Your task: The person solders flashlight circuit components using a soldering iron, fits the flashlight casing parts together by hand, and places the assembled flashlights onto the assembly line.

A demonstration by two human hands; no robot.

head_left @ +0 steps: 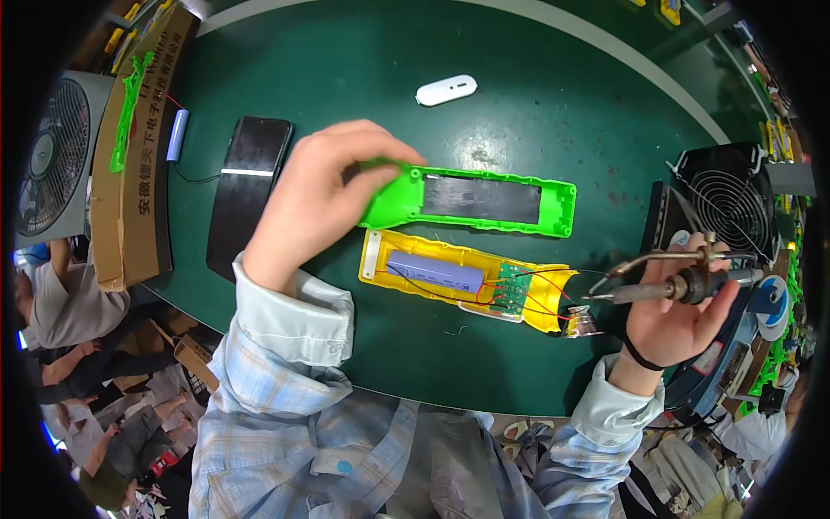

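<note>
Pinched in my left hand (324,177) is the flared left end of a green plastic housing half (558,216), its open side up and a dark strip along its inside. Just below it on the table lies a yellow housing half (424,246). Inside sit a purple cylindrical battery (437,272) and a green circuit board (513,289), joined by red and black wires. A shiny reflector-like piece (583,323) is at its right end. My right hand (670,324), palm up, has a soldering iron (661,290) with a solder-feed tube lying across its curled fingers.
A black phone-like slab (246,186) and a cardboard box (147,164) stand left, with a small wired battery (178,134) between. A white oval device (446,90) lies at the back. A black fan (726,199) and a solder spool (769,303) are at right.
</note>
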